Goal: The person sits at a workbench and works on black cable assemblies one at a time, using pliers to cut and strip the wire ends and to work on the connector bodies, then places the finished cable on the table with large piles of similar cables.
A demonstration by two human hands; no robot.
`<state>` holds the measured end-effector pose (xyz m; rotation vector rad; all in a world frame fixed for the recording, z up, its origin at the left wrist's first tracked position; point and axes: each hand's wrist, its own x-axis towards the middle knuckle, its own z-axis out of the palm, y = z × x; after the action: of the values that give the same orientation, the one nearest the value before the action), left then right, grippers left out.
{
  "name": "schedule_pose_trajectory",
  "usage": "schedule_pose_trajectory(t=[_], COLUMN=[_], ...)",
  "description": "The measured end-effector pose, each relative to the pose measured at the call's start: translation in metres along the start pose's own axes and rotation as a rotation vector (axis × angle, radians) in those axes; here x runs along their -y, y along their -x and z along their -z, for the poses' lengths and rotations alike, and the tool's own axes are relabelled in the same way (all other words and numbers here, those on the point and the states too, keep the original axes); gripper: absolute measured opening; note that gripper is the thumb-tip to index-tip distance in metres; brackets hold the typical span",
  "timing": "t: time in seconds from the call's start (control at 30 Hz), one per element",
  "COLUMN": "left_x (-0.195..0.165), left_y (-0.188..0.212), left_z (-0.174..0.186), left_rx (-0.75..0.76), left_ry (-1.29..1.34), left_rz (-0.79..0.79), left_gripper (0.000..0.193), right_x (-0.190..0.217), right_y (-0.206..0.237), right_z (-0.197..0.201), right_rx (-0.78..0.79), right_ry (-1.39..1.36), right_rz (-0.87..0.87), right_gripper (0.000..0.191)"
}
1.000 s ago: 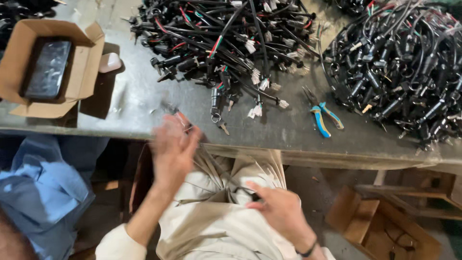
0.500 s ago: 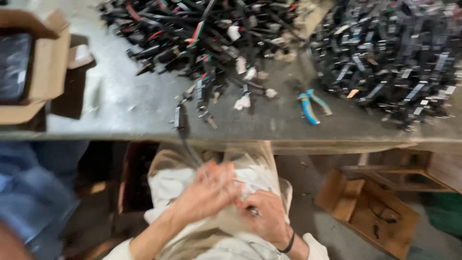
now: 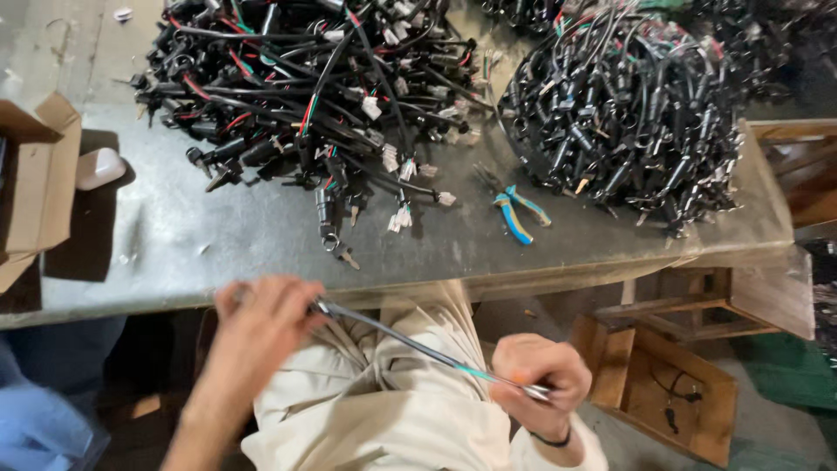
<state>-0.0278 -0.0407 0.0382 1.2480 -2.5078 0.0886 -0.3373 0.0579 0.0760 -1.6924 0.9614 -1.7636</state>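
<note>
Below the front edge of the grey metal table (image 3: 218, 235), over the lap, both hands pull a thin black cable with a teal section (image 3: 418, 347) taut between them. Left hand (image 3: 261, 327): grip pinched around the cable's upper end. Right hand (image 3: 536, 375): grip pinched around the lower end, near the teal section. On the table: a loose heap of black, red-and-green wired cables with white connectors (image 3: 305, 96), a denser coiled bundle of black cables (image 3: 628, 113), blue-handled pliers (image 3: 514, 209) between them, an open cardboard box (image 3: 35, 174) at far left.
</note>
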Motion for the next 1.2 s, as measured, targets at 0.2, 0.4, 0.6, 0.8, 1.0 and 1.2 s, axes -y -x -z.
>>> schedule_pose_trajectory(t=[0.2, 0.4, 0.6, 0.8, 1.0, 1.2], left_x=[-0.075, -0.098, -0.096, -0.105, -0.108, -0.103], left_y=[0.029, 0.055, 0.052, 0.061, 0.061, 0.062], left_z=[-0.044, -0.039, -0.025, -0.05, -0.064, -0.063], left_rx=[0.178, 0.011, 0.189, 0.148, 0.04, 0.247], left_ry=[0.526, 1.105, 1.444, 1.34, 1.762, 1.873], left_rz=[0.294, 0.227, 0.181, 0.226, 0.255, 0.537], left_gripper=[0.037, 0.03, 0.02, 0.03, 0.021, 0.034], right_x=[-0.034, -0.063, -0.069, -0.058, -0.04, -0.032], right_y=[0.029, 0.033, 0.03, 0.017, 0.002, -0.006], right_z=[-0.035, -0.035, -0.022, -0.022, -0.023, -0.022], right_rx=[0.389, 0.31, 0.458, 0.572, 0.698, 0.89], right_ry=[0.131, -0.382, -0.441, -0.369, -0.376, -0.088], right_rz=[-0.272, -0.98, -0.97, -1.007, -0.817, -0.47], right_gripper=[0.024, 0.011, 0.017, 0.018, 0.019, 0.022])
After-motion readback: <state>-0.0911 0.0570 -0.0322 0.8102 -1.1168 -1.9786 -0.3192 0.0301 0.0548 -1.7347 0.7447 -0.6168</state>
